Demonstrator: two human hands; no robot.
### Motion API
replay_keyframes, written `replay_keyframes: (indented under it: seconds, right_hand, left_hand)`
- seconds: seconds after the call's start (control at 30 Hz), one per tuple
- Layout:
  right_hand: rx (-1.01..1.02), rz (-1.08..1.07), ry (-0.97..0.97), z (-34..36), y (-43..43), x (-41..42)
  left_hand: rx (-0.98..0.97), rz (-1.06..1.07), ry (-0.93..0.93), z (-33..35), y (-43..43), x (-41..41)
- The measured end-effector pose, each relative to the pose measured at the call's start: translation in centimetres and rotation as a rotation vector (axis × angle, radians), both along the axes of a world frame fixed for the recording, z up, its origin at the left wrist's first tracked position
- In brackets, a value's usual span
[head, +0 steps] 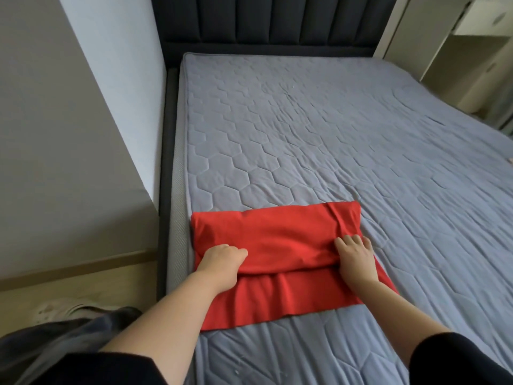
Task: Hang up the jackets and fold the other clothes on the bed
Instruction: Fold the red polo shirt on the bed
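A red garment (pixel 277 245), partly folded, lies on the bed (pixel 305 134) near its 7 o'clock corner, long axis running 9 to 3. The left hand (pixel 222 259) and right hand (pixel 355 254) sit apart on the folded flap's near edge, fingers curled into the cloth. The unfolded strip lies toward 6 o'clock, equally near both hands.

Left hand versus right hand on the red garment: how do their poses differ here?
The left hand is curled, fingers tucked around the folded edge of the red garment; the right hand shows its fingers spread over the cloth. The left hand sits toward the garment's left half, away from its side edge; the right hand is at its right end. Both rest on the same fold line on the bed.
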State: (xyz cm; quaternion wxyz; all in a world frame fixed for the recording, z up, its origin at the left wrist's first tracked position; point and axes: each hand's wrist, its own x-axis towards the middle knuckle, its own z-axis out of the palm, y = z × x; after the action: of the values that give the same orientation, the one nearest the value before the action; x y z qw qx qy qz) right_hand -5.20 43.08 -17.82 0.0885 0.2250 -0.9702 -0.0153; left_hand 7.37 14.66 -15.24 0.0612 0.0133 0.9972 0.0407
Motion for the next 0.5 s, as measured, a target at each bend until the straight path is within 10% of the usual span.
replay_keyframes:
  seconds: [0.37,0.5]
  right_hand:
    - [-0.033,-0.060,-0.073,2.1,-1.4,-4.3]
    - [-0.318,0.032,0.188,4.9,-3.6,-7.3]
  left_hand:
    - [0.165,0.382,0.301,1.2,-1.1,-3.2]
    - [0.331,0.431,0.633,3.7,-1.8,-5.6]
